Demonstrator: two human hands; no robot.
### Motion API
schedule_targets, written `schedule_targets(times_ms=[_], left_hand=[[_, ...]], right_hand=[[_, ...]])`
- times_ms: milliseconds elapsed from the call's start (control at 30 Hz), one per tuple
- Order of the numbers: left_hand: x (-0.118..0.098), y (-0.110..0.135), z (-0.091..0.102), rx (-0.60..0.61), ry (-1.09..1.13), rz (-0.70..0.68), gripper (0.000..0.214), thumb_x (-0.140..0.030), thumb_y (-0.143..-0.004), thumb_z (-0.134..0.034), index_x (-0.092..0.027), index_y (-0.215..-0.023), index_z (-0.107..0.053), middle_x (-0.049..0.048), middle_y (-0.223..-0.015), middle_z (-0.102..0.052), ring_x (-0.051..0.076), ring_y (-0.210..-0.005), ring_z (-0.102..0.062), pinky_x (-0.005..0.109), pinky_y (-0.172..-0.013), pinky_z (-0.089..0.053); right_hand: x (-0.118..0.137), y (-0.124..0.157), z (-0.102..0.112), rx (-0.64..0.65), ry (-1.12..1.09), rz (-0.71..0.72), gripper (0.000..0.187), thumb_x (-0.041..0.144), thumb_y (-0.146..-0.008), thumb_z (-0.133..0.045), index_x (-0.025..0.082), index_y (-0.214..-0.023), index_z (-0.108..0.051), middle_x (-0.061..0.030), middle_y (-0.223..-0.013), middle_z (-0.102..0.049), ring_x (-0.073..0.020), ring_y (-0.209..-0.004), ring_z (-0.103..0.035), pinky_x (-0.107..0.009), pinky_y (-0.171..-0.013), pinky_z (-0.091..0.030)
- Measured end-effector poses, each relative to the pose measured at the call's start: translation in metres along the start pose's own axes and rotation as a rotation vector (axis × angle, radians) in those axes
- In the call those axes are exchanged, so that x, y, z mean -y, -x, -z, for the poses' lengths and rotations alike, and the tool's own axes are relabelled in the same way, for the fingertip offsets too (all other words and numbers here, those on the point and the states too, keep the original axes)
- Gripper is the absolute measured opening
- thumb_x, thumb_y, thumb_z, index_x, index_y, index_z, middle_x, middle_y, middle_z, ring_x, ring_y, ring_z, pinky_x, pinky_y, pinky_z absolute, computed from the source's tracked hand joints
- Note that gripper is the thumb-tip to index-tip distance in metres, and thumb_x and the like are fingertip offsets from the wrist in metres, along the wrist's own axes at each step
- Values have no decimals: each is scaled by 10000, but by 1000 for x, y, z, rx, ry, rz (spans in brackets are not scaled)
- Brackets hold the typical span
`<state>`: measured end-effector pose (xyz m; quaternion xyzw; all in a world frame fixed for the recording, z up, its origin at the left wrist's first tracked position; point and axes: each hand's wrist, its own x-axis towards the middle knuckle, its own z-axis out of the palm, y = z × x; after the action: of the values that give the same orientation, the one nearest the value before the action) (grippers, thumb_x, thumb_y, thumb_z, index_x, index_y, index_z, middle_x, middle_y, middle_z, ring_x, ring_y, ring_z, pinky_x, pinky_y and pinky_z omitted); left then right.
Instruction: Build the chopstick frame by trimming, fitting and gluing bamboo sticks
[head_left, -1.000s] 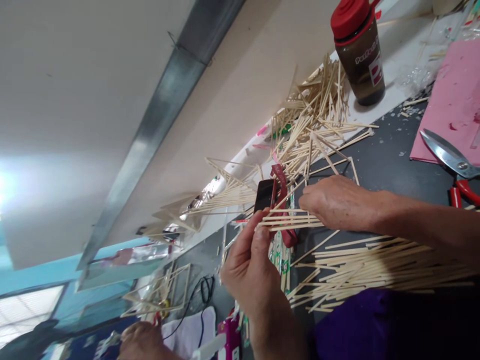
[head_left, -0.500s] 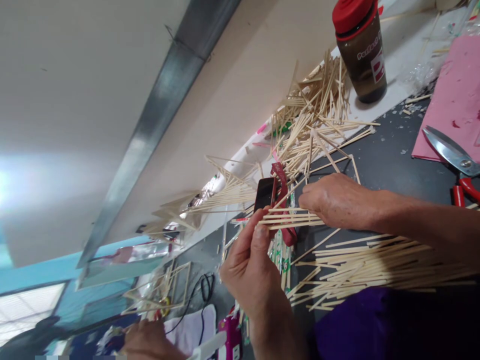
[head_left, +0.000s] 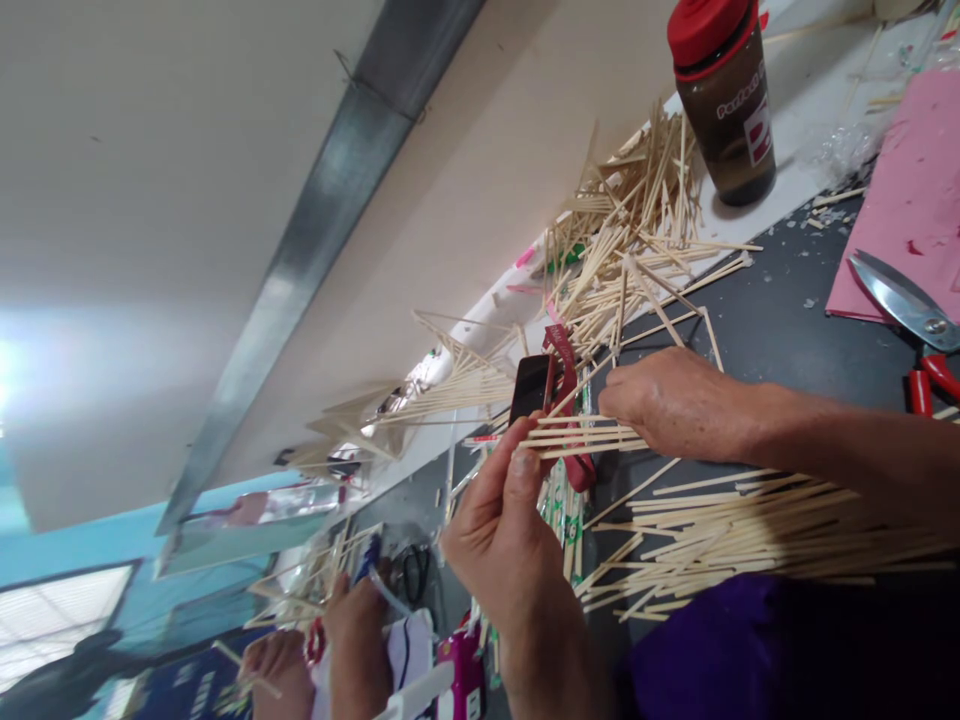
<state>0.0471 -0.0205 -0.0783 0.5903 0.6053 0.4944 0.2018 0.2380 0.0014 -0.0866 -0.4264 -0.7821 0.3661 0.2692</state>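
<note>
Several thin wooden sticks (head_left: 581, 437) lie side by side between my two hands. My left hand (head_left: 510, 530) pinches their left ends between thumb and fingers. My right hand (head_left: 667, 405) is closed around their other ends, so those ends are hidden. Below my right forearm many loose sticks (head_left: 720, 535) are spread on the dark table. A joined frame of sticks (head_left: 652, 295) stands just beyond my right hand. A dark phone (head_left: 532, 385) and a red strap (head_left: 577, 470) lie behind the held sticks.
A red-lidded bottle (head_left: 724, 110) stands beside a big stick pile (head_left: 637, 200) near the wall. Scissors (head_left: 900, 295) rest partly on a pink sheet (head_left: 907, 190) at right. At lower left, another person's hands (head_left: 356, 630) work near a purple device (head_left: 463, 670) and cables.
My hands and the sticks in them stay put. At lower left, both of the other person's hands now show, one with a blue tool and the other near a stick.
</note>
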Motion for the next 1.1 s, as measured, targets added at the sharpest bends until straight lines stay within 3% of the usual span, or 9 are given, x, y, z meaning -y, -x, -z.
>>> schedule_targets(times_ms=[267,1100], left_hand=[[0,0,-2,-16,55,19,197,-280,-790,-727,-242,-979,-764,12,-925,-772,147,-812,-716,242,-752,-571],[1,-2,-2,-13,60,15,199,-297,-774,-736,-238,-961,-771,26,-909,-773,146,-770,-721,228,-703,-582]], right_hand=[[5,0,4,56,-13,-30,149,118,-842,-563,131,-827,-710,-58,-828,-711,-105,-719,-617,-201,-588,-395],[7,-1,4,53,10,-34,111,138,-793,-600,130,-798,-711,-54,-791,-681,-113,-701,-589,-231,-560,-337]])
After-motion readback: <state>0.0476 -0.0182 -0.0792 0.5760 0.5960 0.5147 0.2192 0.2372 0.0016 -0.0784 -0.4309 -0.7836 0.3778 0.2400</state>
